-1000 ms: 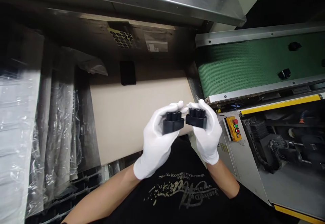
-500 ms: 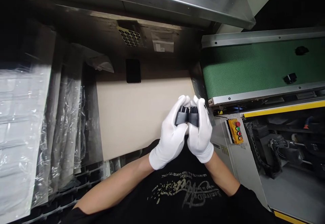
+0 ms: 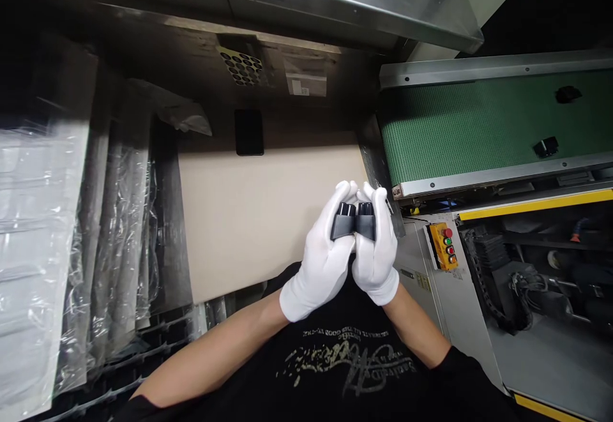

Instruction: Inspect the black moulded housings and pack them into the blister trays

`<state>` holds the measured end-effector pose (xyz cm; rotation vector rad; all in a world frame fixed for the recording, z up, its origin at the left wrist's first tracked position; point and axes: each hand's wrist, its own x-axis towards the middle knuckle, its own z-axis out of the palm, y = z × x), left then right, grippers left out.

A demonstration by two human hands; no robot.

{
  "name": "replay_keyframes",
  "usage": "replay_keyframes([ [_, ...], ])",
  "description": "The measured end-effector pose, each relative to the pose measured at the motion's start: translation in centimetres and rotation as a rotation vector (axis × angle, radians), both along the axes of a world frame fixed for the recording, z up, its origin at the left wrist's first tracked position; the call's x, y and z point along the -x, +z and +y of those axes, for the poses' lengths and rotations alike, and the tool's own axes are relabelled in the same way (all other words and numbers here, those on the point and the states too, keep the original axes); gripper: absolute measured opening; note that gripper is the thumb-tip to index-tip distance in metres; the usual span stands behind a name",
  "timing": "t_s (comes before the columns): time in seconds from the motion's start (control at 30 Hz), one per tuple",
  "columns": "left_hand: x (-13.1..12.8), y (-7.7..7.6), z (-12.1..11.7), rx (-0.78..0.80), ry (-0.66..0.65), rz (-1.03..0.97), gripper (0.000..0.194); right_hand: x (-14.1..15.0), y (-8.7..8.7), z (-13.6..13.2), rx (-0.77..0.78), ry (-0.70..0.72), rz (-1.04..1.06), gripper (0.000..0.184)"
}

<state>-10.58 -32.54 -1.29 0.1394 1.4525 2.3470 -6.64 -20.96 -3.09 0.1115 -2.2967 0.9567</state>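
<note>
Left hand (image 3: 322,262) in white glove, it gripped a black plastic part (image 3: 343,226); right hand (image 3: 376,257), gloved too, gripped a second black part (image 3: 366,226) — the two parts touching, just below the green conveyor belt (image 3: 479,127).

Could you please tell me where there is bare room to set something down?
The beige board is bare between the plastic-wrapped rolls, the black slab and your left hand. The green conveyor belt is bare at its left end. Around the yellow control box and cabling it is crowded.

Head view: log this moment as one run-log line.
left hand: white glove, grips black plastic part | right hand: white glove, grips second black plastic part | parts: touching side by side | nearby: green conveyor belt
</note>
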Motion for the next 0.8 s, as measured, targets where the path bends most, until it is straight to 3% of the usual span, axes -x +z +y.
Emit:
replay_keyframes([
  [0.07,1.0,-0.1,0.0,-0.112,-0.083,-0.243,0.064,0.2,-0.9,0.5,0.083,-0.081,-0.036,0.063],
  [0.17,2.8,-1.0,-0.4,-0.304,-0.204,-0.544,0.039,0.8,-2.0,1.8,0.403,-0.241,-0.156,0.05],
  [0.27,3.4,-1.7,-1.6,-0.29,-0.254,-0.567,0.034,1.1,-1.8,3.0,0.718,-0.199,-0.258,0.047],
  [0.33,3.2,-1.7,-2.5,-0.207,-0.24,-0.468,0.042,0.9,-0.8,3.3,0.784,-0.123,-0.288,0.047],
  [0.47,2.7,-0.9,-3.7,-0.045,-0.044,-0.049,0.067,0.2,1.9,3.1,0.591,-0.047,-0.236,0.05],
  [0.53,2.7,-0.5,-4.0,-0.011,-0.008,0.084,0.07,0.1,2.9,2.8,0.467,-0.02,-0.209,0.052],
  [0.8,2.5,-0.2,-3.9,-0.023,0.014,0.144,0.059,0.0,3.7,1.1,0.385,0.011,-0.165,0.057],
])
